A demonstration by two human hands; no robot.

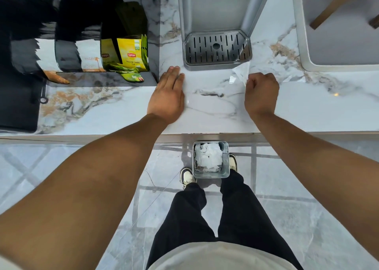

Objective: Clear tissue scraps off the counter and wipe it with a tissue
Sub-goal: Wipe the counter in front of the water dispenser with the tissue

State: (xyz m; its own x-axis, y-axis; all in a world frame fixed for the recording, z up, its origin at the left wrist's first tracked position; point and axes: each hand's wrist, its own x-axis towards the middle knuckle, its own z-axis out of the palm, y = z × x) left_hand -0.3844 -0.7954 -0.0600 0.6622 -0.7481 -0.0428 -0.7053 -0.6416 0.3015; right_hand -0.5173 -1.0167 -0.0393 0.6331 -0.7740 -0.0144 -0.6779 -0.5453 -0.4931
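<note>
The white marble counter [215,107] lies in front of me. My right hand [261,94] is closed in a fist on a thin white tissue [241,72], which spreads flat on the counter just past the knuckles, in front of the dispenser's drip tray. My left hand [168,94] lies flat, palm down, on the counter with its fingers stretched out and nothing in it. Below the counter edge a small metal bin [225,159] stands on the floor between my shoes, and white tissue scraps [208,157] lie inside it. I see no loose scraps on the counter.
A grey drink dispenser [217,13] with a slotted drip tray [217,48] stands behind my hands. A black organiser [82,34] with yellow Lipton tea bags [131,54] is at the back left. A white sink [303,44] is at the back right.
</note>
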